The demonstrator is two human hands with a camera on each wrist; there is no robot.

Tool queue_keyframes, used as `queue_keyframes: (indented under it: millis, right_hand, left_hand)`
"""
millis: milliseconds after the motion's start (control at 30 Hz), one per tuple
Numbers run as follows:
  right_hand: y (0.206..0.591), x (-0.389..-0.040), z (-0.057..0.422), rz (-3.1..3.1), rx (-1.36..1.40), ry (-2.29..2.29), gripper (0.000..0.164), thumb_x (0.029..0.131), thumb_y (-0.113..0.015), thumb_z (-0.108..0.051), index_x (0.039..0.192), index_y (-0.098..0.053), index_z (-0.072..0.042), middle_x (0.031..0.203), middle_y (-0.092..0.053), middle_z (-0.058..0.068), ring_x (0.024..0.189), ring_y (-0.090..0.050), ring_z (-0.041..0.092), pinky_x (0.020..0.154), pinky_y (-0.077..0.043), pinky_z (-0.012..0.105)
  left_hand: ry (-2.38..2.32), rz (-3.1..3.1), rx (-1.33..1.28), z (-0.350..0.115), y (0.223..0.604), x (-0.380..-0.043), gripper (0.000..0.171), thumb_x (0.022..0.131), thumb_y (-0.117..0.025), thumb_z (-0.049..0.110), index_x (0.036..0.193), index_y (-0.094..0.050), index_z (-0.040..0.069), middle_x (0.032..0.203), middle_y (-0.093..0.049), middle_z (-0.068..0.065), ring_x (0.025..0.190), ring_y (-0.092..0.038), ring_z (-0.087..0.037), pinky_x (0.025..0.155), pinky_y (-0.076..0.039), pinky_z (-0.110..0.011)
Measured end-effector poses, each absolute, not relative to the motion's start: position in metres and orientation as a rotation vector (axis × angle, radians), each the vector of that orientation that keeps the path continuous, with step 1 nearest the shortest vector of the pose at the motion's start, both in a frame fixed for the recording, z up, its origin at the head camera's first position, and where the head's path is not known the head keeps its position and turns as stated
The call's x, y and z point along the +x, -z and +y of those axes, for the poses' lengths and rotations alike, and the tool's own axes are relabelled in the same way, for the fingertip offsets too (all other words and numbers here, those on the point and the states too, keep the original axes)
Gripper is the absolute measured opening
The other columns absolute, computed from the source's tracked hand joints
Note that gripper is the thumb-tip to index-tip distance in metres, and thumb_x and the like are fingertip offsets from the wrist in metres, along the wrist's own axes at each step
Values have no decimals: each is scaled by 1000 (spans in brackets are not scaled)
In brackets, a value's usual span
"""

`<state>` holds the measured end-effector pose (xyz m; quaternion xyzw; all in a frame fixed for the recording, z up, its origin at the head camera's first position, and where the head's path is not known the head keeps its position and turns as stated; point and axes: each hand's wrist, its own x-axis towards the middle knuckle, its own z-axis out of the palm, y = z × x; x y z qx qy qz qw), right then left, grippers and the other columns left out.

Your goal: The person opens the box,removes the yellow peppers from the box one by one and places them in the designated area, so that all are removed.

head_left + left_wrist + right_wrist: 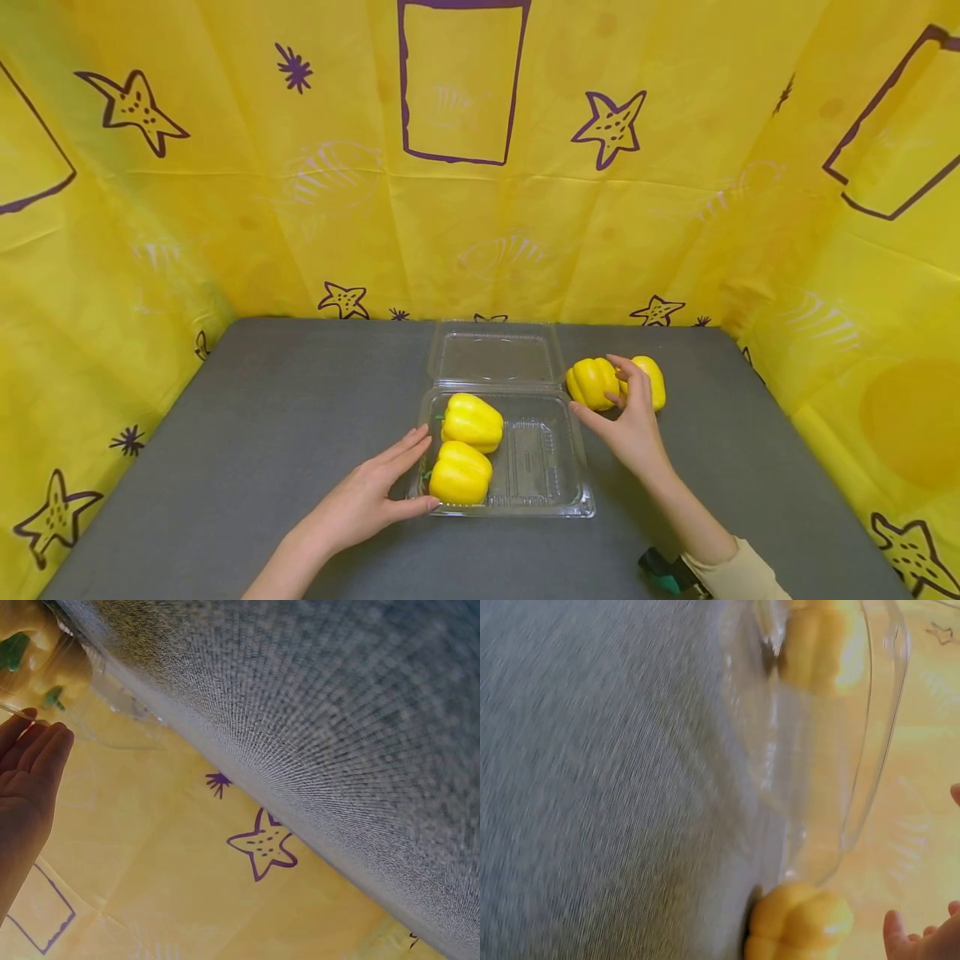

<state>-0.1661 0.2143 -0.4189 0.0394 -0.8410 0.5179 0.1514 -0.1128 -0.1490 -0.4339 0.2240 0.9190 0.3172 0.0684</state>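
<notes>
On grey table (225, 433), I see left hand (371, 496), fingers nearly straight, thumb spread, at left side of clear container (536, 467), gripping nothing. Rear yellow pepper (474, 423) and front yellow pepper (461, 473) sit in container's left half. Lid (495, 358) lies back behind. Right of container, third pepper (590, 383); right hand (636, 425) beside it, fingers and thumb parted, no hold; fourth pepper (651, 383) partly hidden behind hand.

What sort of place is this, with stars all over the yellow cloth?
Probably a small curtained-off work corner: yellow cloth hangs around a gray table, with a clear plastic box and yellow peppers on top.
</notes>
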Motion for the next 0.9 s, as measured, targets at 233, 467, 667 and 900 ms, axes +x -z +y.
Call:
queue_keyframes:
  millis: [233,467,667,900]
  right_hand:
    - [417,-161,202,-2439,77,-1697,82,79,-83,-17,144,-34,-13,144,-31,15,126,-42,33,97,-46,51]
    - [416,-160,191,-2454,93,-1749,84,77,-84,-16,144,-34,-14,147,-30,14,129,-39,34,98,-47,47]
    - [415,-159,184,-2472,104,-1795,85,77,-85,-17,145,-34,-16,147,-29,13,130,-38,36,95,-50,44]
    - [415,-158,176,-2508,149,-1767,82,77,-85,-21,143,-36,-17,145,-32,13,128,-42,34,93,-51,43]
  left_hand:
    - [-956,2765,675,-149,434,-113,85,81,-73,53,148,-43,11,156,-33,0,139,-38,-24,104,-40,-50]
    - [-960,2762,667,-148,433,-112,84,81,-75,51,148,-43,11,156,-33,0,139,-37,-24,104,-39,-50]
    - [-965,2763,674,-148,434,-113,86,81,-73,54,148,-43,11,156,-33,0,140,-37,-24,105,-39,-50]
    - [-990,2763,693,-149,434,-112,86,81,-72,55,148,-43,9,157,-32,1,140,-35,-22,105,-39,-49]
